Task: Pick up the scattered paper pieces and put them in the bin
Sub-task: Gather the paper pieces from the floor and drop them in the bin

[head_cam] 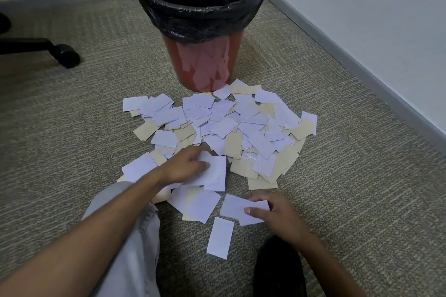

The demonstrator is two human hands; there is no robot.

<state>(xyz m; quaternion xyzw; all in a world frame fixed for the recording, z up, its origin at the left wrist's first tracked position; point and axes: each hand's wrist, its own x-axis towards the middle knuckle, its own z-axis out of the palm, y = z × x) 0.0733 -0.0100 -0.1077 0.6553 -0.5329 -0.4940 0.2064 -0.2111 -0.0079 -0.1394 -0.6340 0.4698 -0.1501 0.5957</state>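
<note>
Gathering is the step in hand; nearly all the paper lies on the floor [337, 176]. Largest first: the bin [205, 60], lined with a black bag [200, 14], stands upright at the far side of the carpet, near the wall corner. The paper pieces [231, 128] spread in a heap just before its base. The left hand [185, 166] presses curled fingers on a white sheet at the heap's near edge. The right hand [277, 214] pinches another sheet between thumb and fingers. Next move, as judged: close both grips, lift, and carry over the rim.
</note>
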